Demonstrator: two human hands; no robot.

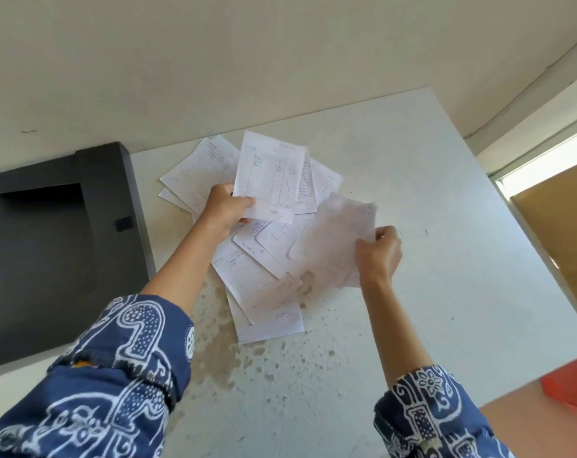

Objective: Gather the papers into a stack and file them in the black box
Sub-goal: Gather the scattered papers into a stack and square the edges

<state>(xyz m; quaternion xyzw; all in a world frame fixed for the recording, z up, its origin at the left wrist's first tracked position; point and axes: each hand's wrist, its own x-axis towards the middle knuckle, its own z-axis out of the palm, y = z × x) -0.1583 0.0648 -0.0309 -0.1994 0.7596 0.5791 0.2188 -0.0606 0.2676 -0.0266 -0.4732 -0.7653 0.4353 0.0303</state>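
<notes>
Over loose white lined papers (pixel 264 259) scattered on the stained white table (pixel 429 226) beside the black box (pixel 49 233), the left hand (pixel 226 208) pinches one lifted form sheet (pixel 270 173) while the right hand (pixel 379 251) grips a blurred sheet (pixel 333 239).

Each hand gripping a sheet — left hand (pixel 226 209), right hand (pixel 379 252) — over scattered papers (pixel 264 285).
</notes>
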